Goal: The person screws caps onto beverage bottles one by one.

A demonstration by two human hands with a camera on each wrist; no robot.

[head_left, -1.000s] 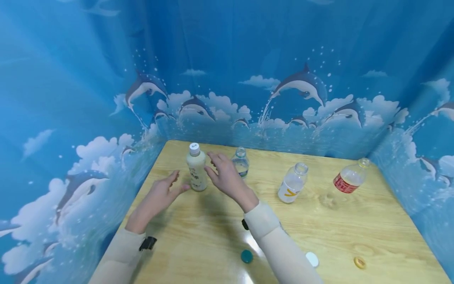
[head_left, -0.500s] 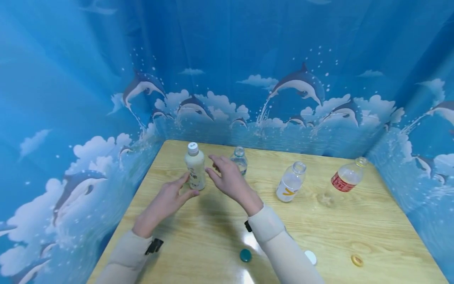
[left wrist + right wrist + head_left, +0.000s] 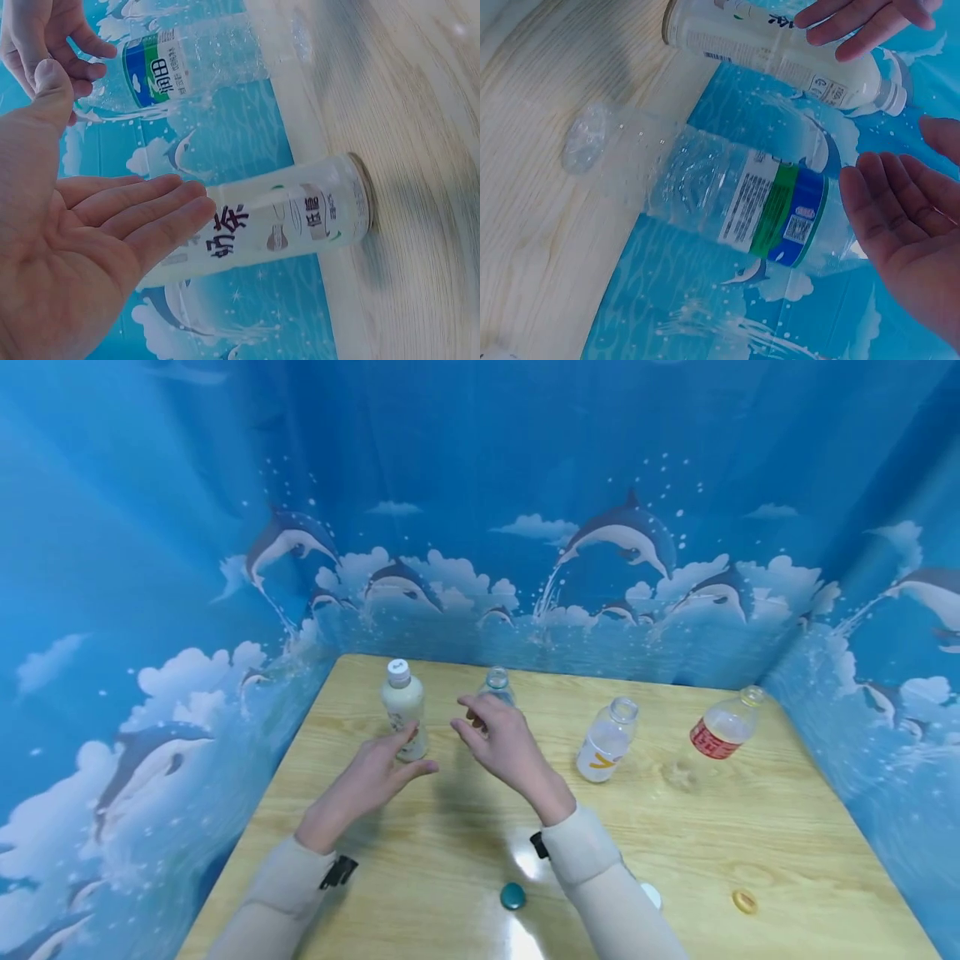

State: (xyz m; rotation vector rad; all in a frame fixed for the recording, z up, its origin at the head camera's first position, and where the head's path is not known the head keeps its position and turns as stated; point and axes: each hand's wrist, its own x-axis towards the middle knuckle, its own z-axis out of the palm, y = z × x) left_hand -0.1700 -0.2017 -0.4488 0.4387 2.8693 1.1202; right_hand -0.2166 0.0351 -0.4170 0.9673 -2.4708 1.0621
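Note:
A cream-coloured milk tea bottle [image 3: 403, 702] with a white cap stands upright at the back left of the table. My left hand [image 3: 371, 770] is beside it with fingers extended, overlapping its lower part in the head view; in the left wrist view the fingertips [image 3: 196, 201] lie right at its label. Further right, a clear, uncapped water bottle [image 3: 735, 195] with a blue and green label stands mostly hidden behind my right hand [image 3: 507, 745] in the head view. The right hand's fingers are loosely bent near that bottle's upper part, holding nothing.
To the right stand a clear open bottle [image 3: 607, 742] with a white and yellow label and another clear one with a red label [image 3: 714, 739]. Near the front lie a green cap [image 3: 513, 896], a white cap [image 3: 651, 894] and a yellow ring-like cap [image 3: 745, 902]. A dolphin-print curtain [image 3: 450, 527] surrounds the table.
My right hand has shifted right, away from the milk tea bottle and in front of the water bottle. The left hand has moved right, across the milk tea bottle's lower part. The view has shifted slightly.

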